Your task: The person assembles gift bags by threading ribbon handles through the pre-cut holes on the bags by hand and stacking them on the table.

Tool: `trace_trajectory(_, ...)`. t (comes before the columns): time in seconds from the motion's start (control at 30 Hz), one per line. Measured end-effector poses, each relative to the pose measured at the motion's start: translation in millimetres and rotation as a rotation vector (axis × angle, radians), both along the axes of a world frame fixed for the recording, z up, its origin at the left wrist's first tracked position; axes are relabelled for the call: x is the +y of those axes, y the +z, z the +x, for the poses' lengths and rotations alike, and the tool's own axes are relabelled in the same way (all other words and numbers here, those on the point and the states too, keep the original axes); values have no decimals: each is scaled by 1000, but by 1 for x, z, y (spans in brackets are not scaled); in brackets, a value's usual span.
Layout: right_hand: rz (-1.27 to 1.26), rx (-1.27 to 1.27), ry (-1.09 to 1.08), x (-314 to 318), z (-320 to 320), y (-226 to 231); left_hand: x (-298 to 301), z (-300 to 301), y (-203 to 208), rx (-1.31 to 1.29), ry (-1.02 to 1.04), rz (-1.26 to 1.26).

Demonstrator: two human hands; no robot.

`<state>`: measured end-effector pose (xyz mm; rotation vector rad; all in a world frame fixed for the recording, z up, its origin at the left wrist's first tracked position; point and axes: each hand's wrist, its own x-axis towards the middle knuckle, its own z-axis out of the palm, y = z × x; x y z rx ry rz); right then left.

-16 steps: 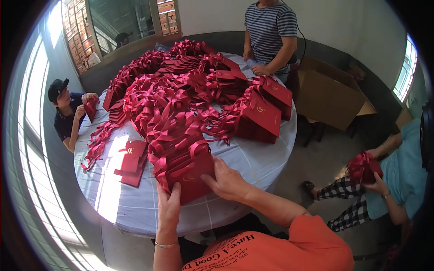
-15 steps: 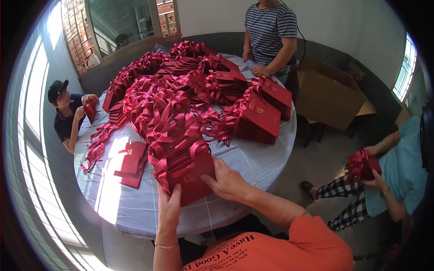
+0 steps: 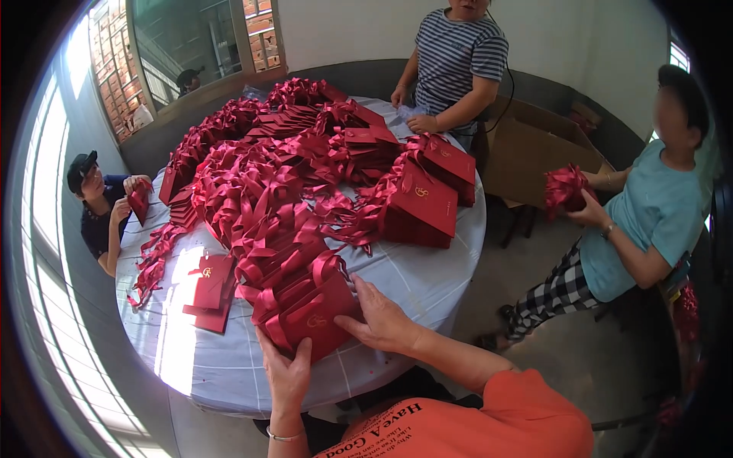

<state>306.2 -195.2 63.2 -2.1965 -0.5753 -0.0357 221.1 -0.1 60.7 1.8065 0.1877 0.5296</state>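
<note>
Smooth, matt paper bags [image 3: 324, 311] near the front edge of the creased, cloth-covered surface [image 3: 431, 278] carry glossy, satin-like fabric ribbons [image 3: 267, 248].

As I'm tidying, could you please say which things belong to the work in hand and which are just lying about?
The work:
red bags between left grip and right grip
red ribbons
covered table

Seemingly lying about:
cardboard box
clear plastic

l hand [image 3: 285, 375]: fingers partly hidden by bags [image 3: 324, 309]
</note>
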Motion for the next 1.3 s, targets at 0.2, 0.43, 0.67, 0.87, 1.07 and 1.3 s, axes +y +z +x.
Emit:
trace_trajectory(0.2, -10, -36, 19, -5, -8, 0, -3, -6, 1, 2, -27, -27)
trace_trajectory(0.43, 10, -13, 12, -12, -11, 2, 1, -20, 2, 61, -29, -5)
trace_trajectory(0.67, 25, -21, 3, -29, -8, 4, 13, -57, -1, 155, 44, 224)
trace_trajectory(0.87, 46, -132, 19, -40, 25, 7, 33, -84, -5, 188, 52, 157)
trace_trajectory(1.07, -51, -425, 65, -22, 122, 44, 40, -79, -15, 155, 148, 348)
trace_trajectory(1.3, -460, -284, -18, 79, 266, 49, 42, -76, -38, -90, 218, 876)
